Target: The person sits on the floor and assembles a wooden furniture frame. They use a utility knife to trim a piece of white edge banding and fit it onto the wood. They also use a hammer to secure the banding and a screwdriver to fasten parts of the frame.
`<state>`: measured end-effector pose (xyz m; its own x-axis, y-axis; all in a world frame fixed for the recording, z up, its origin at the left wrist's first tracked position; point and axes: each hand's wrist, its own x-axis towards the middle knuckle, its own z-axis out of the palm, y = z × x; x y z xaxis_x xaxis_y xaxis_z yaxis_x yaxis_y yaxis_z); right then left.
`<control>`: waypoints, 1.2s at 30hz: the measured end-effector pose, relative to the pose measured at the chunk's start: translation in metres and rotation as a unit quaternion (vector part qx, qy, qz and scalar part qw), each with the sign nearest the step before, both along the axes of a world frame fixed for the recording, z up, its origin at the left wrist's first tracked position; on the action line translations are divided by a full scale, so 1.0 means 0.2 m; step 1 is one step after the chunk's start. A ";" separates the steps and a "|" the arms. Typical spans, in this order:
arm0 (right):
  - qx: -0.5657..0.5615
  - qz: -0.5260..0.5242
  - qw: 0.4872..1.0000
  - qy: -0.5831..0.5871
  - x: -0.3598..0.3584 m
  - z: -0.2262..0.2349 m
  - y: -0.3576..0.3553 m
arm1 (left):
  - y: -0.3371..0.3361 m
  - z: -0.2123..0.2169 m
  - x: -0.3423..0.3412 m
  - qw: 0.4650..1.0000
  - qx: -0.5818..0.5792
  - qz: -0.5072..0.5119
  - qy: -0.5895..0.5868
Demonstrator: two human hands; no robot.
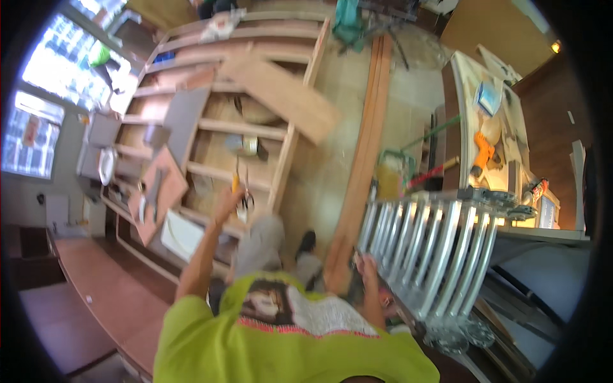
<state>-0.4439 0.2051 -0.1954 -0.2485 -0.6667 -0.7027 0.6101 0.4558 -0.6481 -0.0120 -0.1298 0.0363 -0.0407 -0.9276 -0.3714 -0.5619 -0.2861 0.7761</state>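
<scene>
My left hand (227,203) reaches out over the front of a wooden slatted frame, its fingers closed round what look like pliers (237,180) with yellow-orange handles. Lower on the right, beside a rack of shiny metal tubes (440,249), is my right hand (366,265). Its fingers are curled, and a small dark thing shows at their tips, too blurred to name. The wooden frame (280,167) has several open bays. A small box (248,147) sits in one bay, beyond my left hand.
A loose board (281,96) lies across the frame; a reddish panel (161,185) carrying grey tools rests on its left. Long planks (367,147) run along the floor. An orange power tool (482,153) lies on the right-hand bench (469,83). Another person in green (100,56) is far left.
</scene>
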 end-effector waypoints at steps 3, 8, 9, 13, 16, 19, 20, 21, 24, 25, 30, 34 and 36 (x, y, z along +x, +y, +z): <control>0.048 0.007 0.999 0.013 0.05 0.03 0.01 | 0.02 0.05 -0.04 0.998 0.025 0.017 0.055; 0.159 -0.012 0.987 0.003 0.18 0.11 0.02 | 0.01 0.02 -0.07 0.981 0.086 0.032 0.168; 0.168 -0.007 0.986 0.005 0.18 0.09 0.02 | -0.02 -0.02 -0.09 0.981 0.106 0.031 0.159; 0.183 0.038 0.982 -0.018 0.20 0.09 -0.07 | -0.12 -0.26 -0.10 0.976 0.154 0.026 0.151; 0.145 0.101 0.984 -0.027 0.11 -0.06 -0.23 | -0.19 -0.37 -0.16 0.971 0.160 0.045 0.174; 0.046 0.330 0.896 0.295 -0.02 -0.06 -0.54 | -0.27 -0.58 -0.22 0.960 0.142 0.097 0.221; 0.041 0.377 0.866 0.326 -0.05 -0.01 -0.64 | -0.29 -0.64 -0.22 0.963 0.135 0.118 0.199; 0.026 0.417 0.832 0.366 -0.12 0.04 -0.83 | -0.33 -0.71 -0.22 0.965 0.130 0.143 0.178; 0.099 0.418 0.880 0.204 -0.15 0.18 -1.41 | -0.26 -1.12 -0.08 0.923 0.125 0.294 0.216; 0.127 0.373 0.914 0.102 -0.23 0.15 -1.60 | -0.22 -1.25 -0.06 0.903 0.130 0.349 0.214; 0.105 0.414 0.872 0.239 -0.20 0.25 -2.43 | 0.02 -1.22 0.00 0.839 0.178 0.494 0.145; 0.057 0.603 0.749 0.269 0.16 0.10 -2.85 | 0.18 -1.24 0.02 0.763 0.134 0.607 0.175; -0.019 0.712 0.654 0.255 0.41 -0.17 -3.03 | 0.27 -1.38 -0.03 0.721 0.117 0.651 0.206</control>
<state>-0.3618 -0.4015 -0.2291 0.4476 -0.4909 -0.7474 -0.7161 0.3039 -0.6284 -0.0173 -0.0748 -0.2404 0.6564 -0.1933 -0.7292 0.5656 -0.5136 0.6452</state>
